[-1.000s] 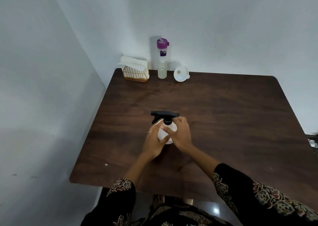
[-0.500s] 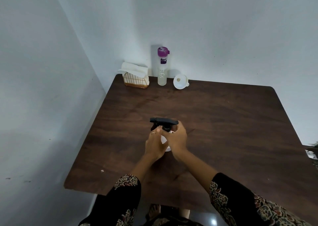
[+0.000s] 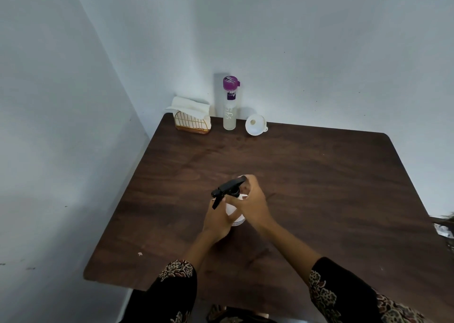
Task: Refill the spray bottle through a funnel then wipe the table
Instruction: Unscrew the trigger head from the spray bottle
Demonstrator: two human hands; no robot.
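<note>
**Both hands on the spray bottle, mid-table**

Fingers first: the right hand (image 3: 253, 204) has its fingers curled over the collar, right behind the black trigger head (image 3: 227, 190), thumb and fingertips closed round the neck where head meets body. The left hand (image 3: 217, 220) wraps the white body of the spray bottle (image 3: 235, 214) from the left side, fingers curled around it, a thin ring just showing on one finger. A firm two-handed hold, no gap between skin and plastic.

The bottle stands upright on the dark wooden table (image 3: 319, 187), a little left of the frame's centre. The trigger head sits at an angle, nozzle aimed toward the lower left, lever hanging beneath it. Whether the head is loose from the neck or seated, the hands hide that.

Out along the arms: both forearms come up from the bottom of the frame, dark patterned sleeves (image 3: 344, 295) pushed back from the wrists.

Now to the far edge, against the pale wall (image 3: 319, 40) in the upper middle of the frame. A white funnel (image 3: 256, 125) lies tipped on its side, mouth facing the camera. Just left of it a tall clear bottle with a purple cap (image 3: 230, 104) stands upright, pale liquid in its lower part. Left again, in the table's back corner, a gold wire holder (image 3: 192, 123) carries a stack of white paper napkins (image 3: 189, 105). All three are well apart from the hands.

A small white speck (image 3: 140, 254) lies near the table's lower left edge.
</note>
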